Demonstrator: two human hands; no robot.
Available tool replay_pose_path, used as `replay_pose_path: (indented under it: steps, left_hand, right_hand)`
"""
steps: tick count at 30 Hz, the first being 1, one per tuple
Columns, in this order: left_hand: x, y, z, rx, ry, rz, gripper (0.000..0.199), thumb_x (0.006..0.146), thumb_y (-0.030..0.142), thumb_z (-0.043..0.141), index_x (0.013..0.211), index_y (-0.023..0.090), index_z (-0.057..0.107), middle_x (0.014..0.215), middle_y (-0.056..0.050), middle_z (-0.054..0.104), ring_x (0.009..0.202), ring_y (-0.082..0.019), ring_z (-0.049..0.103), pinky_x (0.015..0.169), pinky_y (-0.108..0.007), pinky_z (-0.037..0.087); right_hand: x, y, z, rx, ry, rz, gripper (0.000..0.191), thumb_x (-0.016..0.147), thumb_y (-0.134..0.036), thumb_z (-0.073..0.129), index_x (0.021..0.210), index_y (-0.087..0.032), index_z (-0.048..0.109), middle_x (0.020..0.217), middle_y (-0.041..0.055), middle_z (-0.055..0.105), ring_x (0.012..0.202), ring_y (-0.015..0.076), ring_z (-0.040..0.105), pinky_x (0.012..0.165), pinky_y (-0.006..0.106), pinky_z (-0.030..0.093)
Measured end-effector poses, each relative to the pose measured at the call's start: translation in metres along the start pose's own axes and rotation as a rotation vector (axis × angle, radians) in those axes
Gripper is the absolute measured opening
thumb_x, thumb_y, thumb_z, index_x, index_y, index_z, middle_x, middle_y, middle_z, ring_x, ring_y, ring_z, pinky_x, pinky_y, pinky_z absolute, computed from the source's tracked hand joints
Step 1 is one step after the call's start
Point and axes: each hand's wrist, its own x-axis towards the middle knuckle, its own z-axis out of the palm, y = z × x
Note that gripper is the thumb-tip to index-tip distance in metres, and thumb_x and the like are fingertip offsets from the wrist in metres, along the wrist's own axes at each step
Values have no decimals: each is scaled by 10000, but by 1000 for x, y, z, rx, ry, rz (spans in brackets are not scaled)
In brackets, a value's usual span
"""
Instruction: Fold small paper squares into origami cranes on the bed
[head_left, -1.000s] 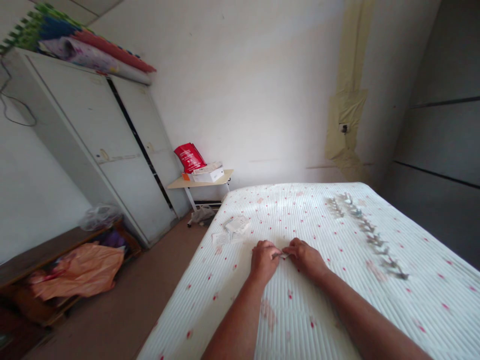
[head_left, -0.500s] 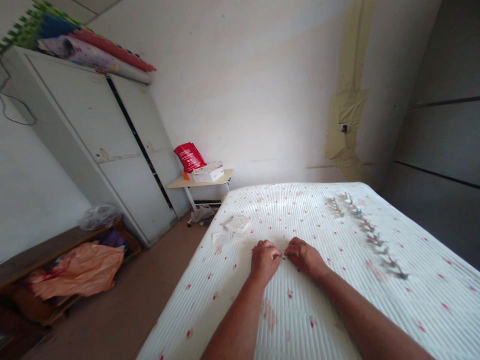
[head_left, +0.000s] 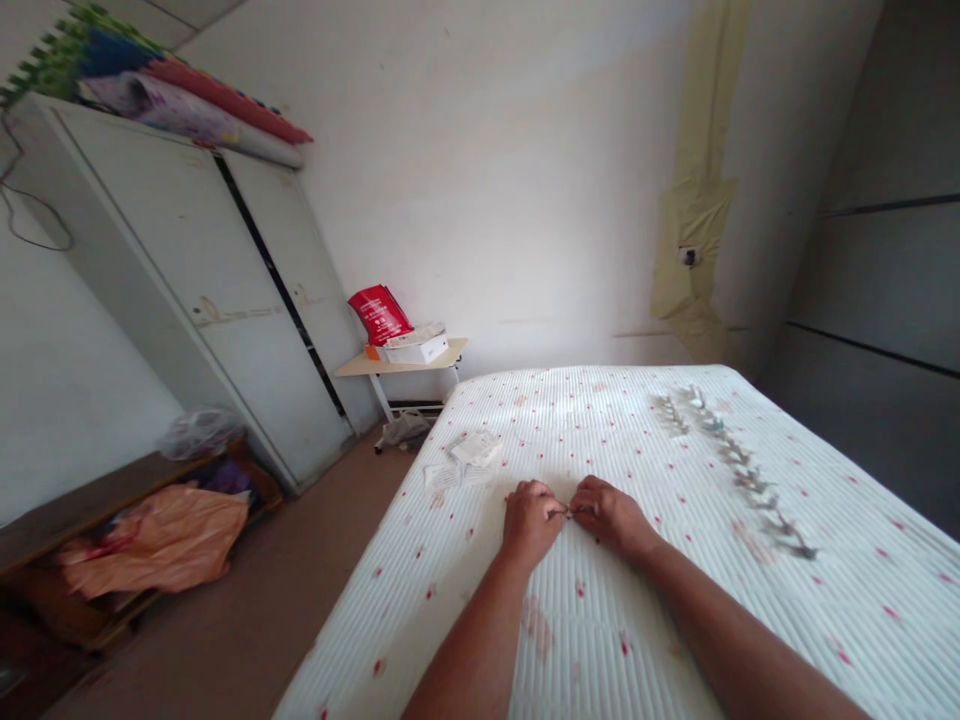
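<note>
Over the middle of the bed, my left hand [head_left: 533,518] and my right hand [head_left: 609,512] face each other, fingertips almost touching. Each pinches a side of one small folded piece [head_left: 569,514], mostly hidden by the fingers; it looks like paper. Left of my hands lie printed paper sheets [head_left: 474,450], squarish and loosely piled. Over to the right, several small folded paper figures [head_left: 739,467], which resemble origami birds, stand in a slanting row with a shorter row [head_left: 671,413] beside it.
The bed has a white ribbed cover [head_left: 600,620] with red dots. Past its far left corner stands a small table [head_left: 352,368] bearing a red bag [head_left: 380,314] and a white box [head_left: 420,347]. A grey cabinet [head_left: 172,230] and a low shelf with an orange plastic bag [head_left: 161,540] are at left.
My left fingertips have shifted slightly right, closer to my right fingertips, and less of the small folded piece shows between them. The rest looks the same.
</note>
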Motion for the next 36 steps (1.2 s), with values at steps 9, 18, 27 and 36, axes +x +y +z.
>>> replay_pose_path:
  steps: [9, 18, 27, 36]
  left_hand:
    - [0, 3, -2, 7, -22, -33, 123, 709, 225, 612, 757, 281, 711, 838, -2, 611, 864, -151, 500, 777, -279, 387]
    - [0, 3, -1, 30, -32, -55, 124, 715, 239, 604, 756, 285, 711, 854, 0, 614, 875, -151, 500, 783, -277, 389]
    - [1, 8, -3, 30, -48, -141, 124, 733, 249, 577, 728, 264, 700, 873, 15, 624, 899, -149, 508, 818, -284, 365]
    - [8, 13, -2, 49, -90, -272, 88, 702, 244, 605, 708, 258, 692, 878, 29, 644, 883, -144, 539, 772, -256, 375]
  right_hand:
    - [0, -2, 2, 36, 27, 52, 193, 760, -149, 486, 743, -203, 670, 860, 23, 598, 744, 110, 574, 642, 193, 395]
    - [0, -6, 2, 27, 26, 59, 200, 774, -163, 483, 741, -204, 675, 858, 25, 595, 739, 113, 574, 664, 200, 406]
    - [7, -10, 2, -22, -23, 160, 213, 778, -136, 468, 726, -172, 672, 848, 44, 605, 760, 116, 569, 674, 190, 394]
    - [13, -13, 2, -72, -51, 233, 192, 776, -161, 467, 724, -170, 652, 864, 45, 614, 740, 115, 553, 619, 188, 358]
